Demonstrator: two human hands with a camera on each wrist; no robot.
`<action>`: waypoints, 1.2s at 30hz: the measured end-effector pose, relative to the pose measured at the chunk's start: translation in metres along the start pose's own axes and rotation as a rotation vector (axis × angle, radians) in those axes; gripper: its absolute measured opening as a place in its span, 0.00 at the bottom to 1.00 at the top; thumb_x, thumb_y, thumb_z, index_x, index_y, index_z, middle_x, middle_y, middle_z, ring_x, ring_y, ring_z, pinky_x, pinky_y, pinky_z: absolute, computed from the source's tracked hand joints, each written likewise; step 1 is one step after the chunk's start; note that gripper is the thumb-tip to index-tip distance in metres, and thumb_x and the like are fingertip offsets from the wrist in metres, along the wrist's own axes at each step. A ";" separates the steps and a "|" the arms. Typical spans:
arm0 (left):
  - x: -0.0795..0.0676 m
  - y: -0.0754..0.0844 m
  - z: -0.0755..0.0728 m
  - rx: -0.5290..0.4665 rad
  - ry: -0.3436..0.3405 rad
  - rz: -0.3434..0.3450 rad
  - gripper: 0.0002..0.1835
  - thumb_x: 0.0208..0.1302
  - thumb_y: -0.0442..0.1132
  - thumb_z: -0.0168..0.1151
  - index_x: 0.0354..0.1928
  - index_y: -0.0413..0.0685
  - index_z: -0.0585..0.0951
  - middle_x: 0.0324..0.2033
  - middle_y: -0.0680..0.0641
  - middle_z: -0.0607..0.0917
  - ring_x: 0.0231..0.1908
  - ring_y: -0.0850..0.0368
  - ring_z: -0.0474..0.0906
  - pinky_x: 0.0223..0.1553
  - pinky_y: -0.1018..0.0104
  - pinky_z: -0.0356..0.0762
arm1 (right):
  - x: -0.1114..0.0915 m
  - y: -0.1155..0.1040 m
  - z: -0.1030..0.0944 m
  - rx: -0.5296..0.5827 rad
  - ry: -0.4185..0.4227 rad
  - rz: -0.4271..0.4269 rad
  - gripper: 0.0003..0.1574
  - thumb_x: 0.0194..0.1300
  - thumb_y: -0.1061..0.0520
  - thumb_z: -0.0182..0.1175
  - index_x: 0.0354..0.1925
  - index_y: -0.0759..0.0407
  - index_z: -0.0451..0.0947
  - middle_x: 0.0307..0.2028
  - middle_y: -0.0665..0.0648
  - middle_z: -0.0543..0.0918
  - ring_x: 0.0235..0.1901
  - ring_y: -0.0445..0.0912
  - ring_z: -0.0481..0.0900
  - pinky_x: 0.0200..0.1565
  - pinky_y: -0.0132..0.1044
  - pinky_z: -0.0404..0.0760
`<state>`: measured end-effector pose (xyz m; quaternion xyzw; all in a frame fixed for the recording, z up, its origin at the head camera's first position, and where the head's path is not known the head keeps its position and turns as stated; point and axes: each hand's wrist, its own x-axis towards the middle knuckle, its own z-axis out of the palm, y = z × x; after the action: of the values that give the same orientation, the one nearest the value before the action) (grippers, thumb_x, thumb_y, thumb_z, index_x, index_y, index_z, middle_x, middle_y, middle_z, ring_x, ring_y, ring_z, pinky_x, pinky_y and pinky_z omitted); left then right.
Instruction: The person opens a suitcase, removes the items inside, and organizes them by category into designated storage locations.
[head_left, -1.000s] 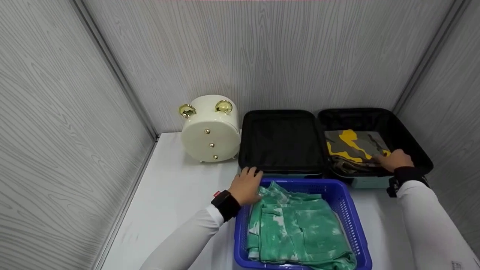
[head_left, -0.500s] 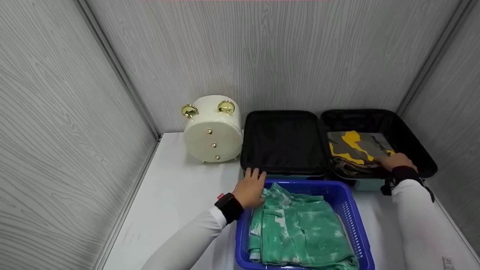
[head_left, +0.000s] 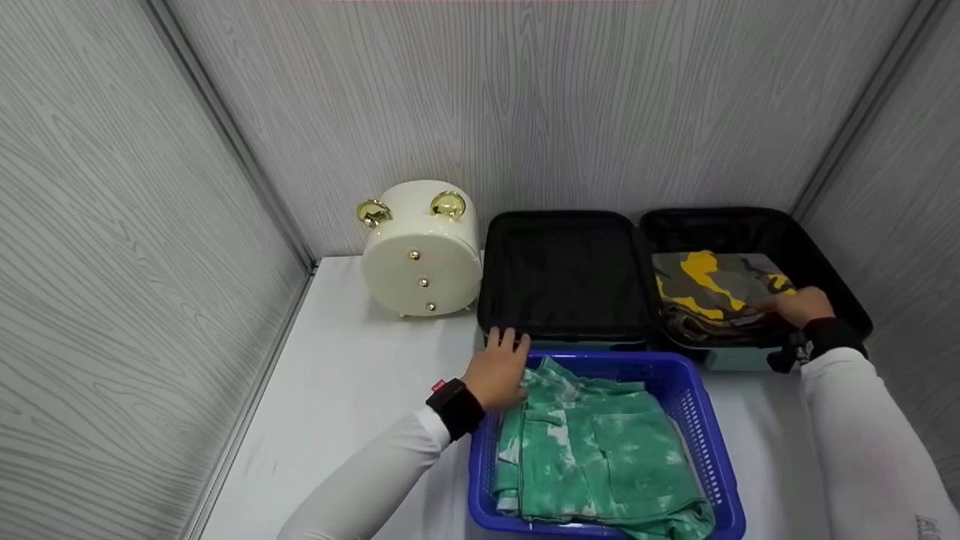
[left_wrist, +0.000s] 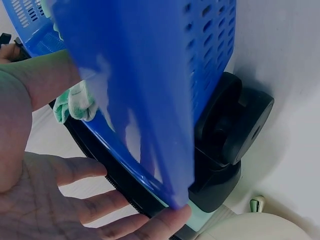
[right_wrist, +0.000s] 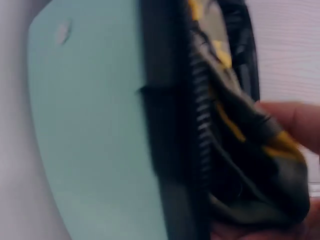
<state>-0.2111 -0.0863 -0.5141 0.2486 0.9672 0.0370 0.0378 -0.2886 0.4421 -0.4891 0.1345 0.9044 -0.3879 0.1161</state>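
My right hand [head_left: 804, 306] reaches into the right half of an open suitcase [head_left: 825, 270]. There it grips the front right edge of a folded camouflage garment [head_left: 724, 285], grey with yellow patches. In the right wrist view, thumb and fingers lie on either side of a fold of the camouflage cloth [right_wrist: 285, 155]. Fingers spread, my left hand [head_left: 495, 375] rests at the back left corner of a blue plastic basket [head_left: 705, 420], and a fingertip touches the basket rim in the left wrist view. A folded green-and-white tie-dye garment [head_left: 607, 457] lies inside the basket.
Black-lined, the suitcase lid [head_left: 566, 274] lies open behind the basket. To its left stands a white round case [head_left: 421, 274] with gold fittings. Grey panel walls [head_left: 525, 112] enclose the white table [head_left: 345, 360] at the back and sides.
My right hand has shifted slightly to the right along the camouflage garment's front edge. The left hand stays at the basket corner. The head view has tilted a little.
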 end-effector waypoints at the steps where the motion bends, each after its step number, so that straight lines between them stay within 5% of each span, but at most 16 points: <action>1: 0.000 0.000 0.000 0.000 0.000 -0.002 0.48 0.69 0.54 0.76 0.83 0.41 0.66 0.78 0.32 0.68 0.78 0.29 0.64 0.62 0.45 0.86 | 0.000 -0.001 0.000 0.037 -0.002 0.006 0.58 0.79 0.39 0.57 0.77 0.86 0.54 0.78 0.89 0.51 0.73 0.78 0.62 0.73 0.66 0.69; 3: -0.001 -0.001 0.000 -0.004 -0.002 -0.004 0.48 0.69 0.54 0.76 0.83 0.41 0.66 0.78 0.32 0.68 0.78 0.28 0.64 0.62 0.44 0.86 | -0.001 -0.002 0.002 0.107 0.030 0.035 0.56 0.78 0.39 0.57 0.78 0.84 0.56 0.79 0.86 0.52 0.67 0.73 0.68 0.66 0.57 0.77; 6: -0.001 -0.001 0.001 -0.016 -0.010 -0.004 0.48 0.69 0.54 0.76 0.83 0.42 0.65 0.79 0.32 0.68 0.79 0.28 0.64 0.64 0.44 0.85 | -0.003 -0.004 0.008 0.248 0.102 0.067 0.34 0.76 0.38 0.58 0.64 0.63 0.84 0.80 0.79 0.56 0.55 0.56 0.74 0.48 0.42 0.82; 8: 0.000 0.000 0.001 -0.019 -0.010 -0.002 0.48 0.69 0.54 0.76 0.83 0.42 0.66 0.79 0.33 0.68 0.79 0.29 0.64 0.65 0.43 0.84 | -0.004 -0.007 0.011 0.307 0.136 0.071 0.19 0.75 0.38 0.59 0.45 0.43 0.92 0.71 0.70 0.72 0.48 0.46 0.73 0.40 0.36 0.81; 10: 0.001 0.000 0.001 -0.025 -0.011 -0.002 0.48 0.70 0.54 0.75 0.83 0.43 0.66 0.79 0.33 0.68 0.79 0.29 0.64 0.65 0.43 0.84 | -0.003 -0.010 0.013 0.324 0.143 0.053 0.15 0.76 0.38 0.60 0.37 0.37 0.90 0.57 0.58 0.83 0.45 0.42 0.75 0.39 0.35 0.82; 13: 0.002 0.001 0.001 -0.036 -0.013 0.003 0.47 0.70 0.54 0.75 0.83 0.43 0.65 0.79 0.33 0.68 0.79 0.29 0.63 0.65 0.43 0.84 | -0.004 -0.014 0.014 0.318 0.140 0.027 0.26 0.78 0.42 0.60 0.63 0.56 0.82 0.44 0.46 0.78 0.44 0.42 0.77 0.40 0.35 0.86; 16: 0.002 0.002 0.002 -0.044 -0.017 0.009 0.47 0.70 0.53 0.75 0.83 0.42 0.66 0.79 0.33 0.68 0.79 0.29 0.63 0.64 0.43 0.84 | -0.007 -0.016 0.017 0.354 0.163 0.009 0.36 0.79 0.50 0.59 0.77 0.65 0.64 0.49 0.52 0.75 0.43 0.41 0.78 0.38 0.32 0.87; 21: 0.003 0.001 0.003 -0.033 -0.021 0.015 0.47 0.69 0.54 0.75 0.83 0.42 0.66 0.78 0.33 0.68 0.79 0.29 0.64 0.65 0.44 0.84 | -0.020 -0.031 0.021 0.709 0.201 0.016 0.25 0.77 0.64 0.57 0.67 0.50 0.72 0.48 0.51 0.73 0.43 0.41 0.77 0.36 0.31 0.86; 26: 0.003 0.001 0.003 -0.021 -0.021 0.015 0.48 0.69 0.55 0.76 0.83 0.42 0.66 0.78 0.33 0.69 0.78 0.30 0.64 0.63 0.45 0.85 | -0.034 -0.074 0.019 1.067 0.265 -0.023 0.25 0.72 0.74 0.57 0.58 0.51 0.77 0.40 0.53 0.75 0.35 0.44 0.79 0.30 0.36 0.85; 31: 0.007 0.001 0.000 -0.049 -0.002 0.014 0.46 0.69 0.57 0.75 0.81 0.43 0.69 0.76 0.34 0.71 0.76 0.32 0.67 0.63 0.43 0.84 | -0.043 -0.112 0.010 1.158 0.300 -0.144 0.20 0.71 0.76 0.57 0.52 0.56 0.76 0.34 0.52 0.75 0.29 0.44 0.76 0.27 0.35 0.80; 36: 0.012 -0.002 -0.008 -0.246 0.045 -0.048 0.37 0.77 0.61 0.65 0.76 0.44 0.76 0.72 0.35 0.77 0.73 0.34 0.72 0.70 0.36 0.75 | -0.055 -0.135 0.011 1.150 0.251 -0.227 0.26 0.75 0.73 0.59 0.63 0.52 0.75 0.40 0.53 0.75 0.36 0.45 0.77 0.31 0.35 0.83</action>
<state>-0.2230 -0.0828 -0.5073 0.2182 0.9615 0.1600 0.0471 -0.2809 0.3360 -0.3885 0.1232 0.5650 -0.8062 -0.1253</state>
